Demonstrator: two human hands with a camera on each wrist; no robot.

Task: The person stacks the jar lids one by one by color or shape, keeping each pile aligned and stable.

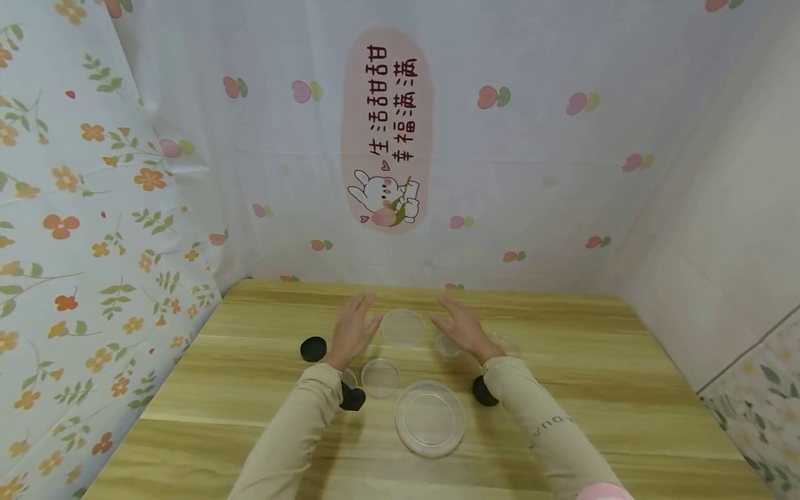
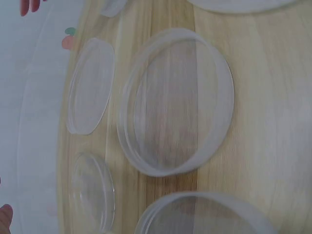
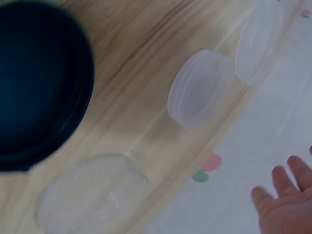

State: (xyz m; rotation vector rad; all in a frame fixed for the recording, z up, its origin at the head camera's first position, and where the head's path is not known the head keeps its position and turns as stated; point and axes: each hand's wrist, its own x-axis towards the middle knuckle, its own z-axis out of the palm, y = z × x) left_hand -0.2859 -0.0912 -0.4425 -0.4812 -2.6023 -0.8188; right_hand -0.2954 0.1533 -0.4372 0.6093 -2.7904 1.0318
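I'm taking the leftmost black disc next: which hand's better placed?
Left, I'd judge. In the head view the left hand is near the black disc and holds nothing; the right hand, also free, is farther away, with a clear disc between the hands.

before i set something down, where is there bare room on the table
The wooden tabletop is bare between its left edge, the leftmost black lid and the left sleeve, and from the right sleeve to the right edge. Between the sleeves it is crowded: the largest clear lid and smaller clear lids lie close together.
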